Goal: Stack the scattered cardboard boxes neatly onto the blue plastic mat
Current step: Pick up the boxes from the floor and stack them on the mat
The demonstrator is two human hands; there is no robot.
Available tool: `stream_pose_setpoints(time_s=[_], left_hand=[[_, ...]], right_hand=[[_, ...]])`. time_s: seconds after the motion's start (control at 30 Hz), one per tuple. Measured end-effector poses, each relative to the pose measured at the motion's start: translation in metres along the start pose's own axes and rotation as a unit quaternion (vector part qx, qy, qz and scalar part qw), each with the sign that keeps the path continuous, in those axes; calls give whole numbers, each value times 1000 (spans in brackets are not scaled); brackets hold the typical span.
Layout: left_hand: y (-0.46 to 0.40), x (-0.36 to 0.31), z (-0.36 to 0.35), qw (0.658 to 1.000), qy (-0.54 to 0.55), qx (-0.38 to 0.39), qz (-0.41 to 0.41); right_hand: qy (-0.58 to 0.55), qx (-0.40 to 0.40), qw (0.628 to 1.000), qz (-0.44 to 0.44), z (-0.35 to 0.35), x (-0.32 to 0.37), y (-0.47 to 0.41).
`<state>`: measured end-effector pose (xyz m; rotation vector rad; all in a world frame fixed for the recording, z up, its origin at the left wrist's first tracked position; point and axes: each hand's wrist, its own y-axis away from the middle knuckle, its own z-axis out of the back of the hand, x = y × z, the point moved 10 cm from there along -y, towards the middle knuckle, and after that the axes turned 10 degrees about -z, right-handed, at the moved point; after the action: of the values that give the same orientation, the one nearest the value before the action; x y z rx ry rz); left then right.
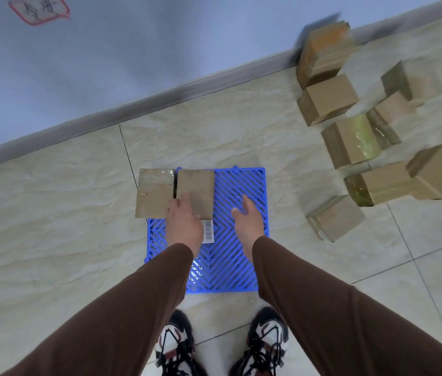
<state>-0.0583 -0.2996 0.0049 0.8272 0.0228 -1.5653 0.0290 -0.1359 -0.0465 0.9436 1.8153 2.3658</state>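
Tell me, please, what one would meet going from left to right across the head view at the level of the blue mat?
Left box overhanging the mat edge → box under the left hand → left hand → bare blue mat → right hand → lone box on the floor → scattered box pile.

The scattered boxes (377,137) smear with motion blur, the rightmost cut off by the frame edge
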Motion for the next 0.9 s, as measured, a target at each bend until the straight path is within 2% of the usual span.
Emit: stream_pose_setpoints(time_s=[0.13,0.3,0.47,0.7,0.9], left_hand=[[29,-69,4,998,52,28,-29],[65,-184,-18,992,76,44,-92],[104,-283,-67,991,67,38,-113],[146,-390,-149,992,87,40,-81],[141,-469,-198,990,82,65,-91]], right_hand=[[-24,-63,996,53,86,31,53],[-61,-128,988,69,211,53,108],[-89,-134,984,75,328,47,132],[-77,-153,982,77,484,41,129],[-97,-165,980,55,567,62,105]])
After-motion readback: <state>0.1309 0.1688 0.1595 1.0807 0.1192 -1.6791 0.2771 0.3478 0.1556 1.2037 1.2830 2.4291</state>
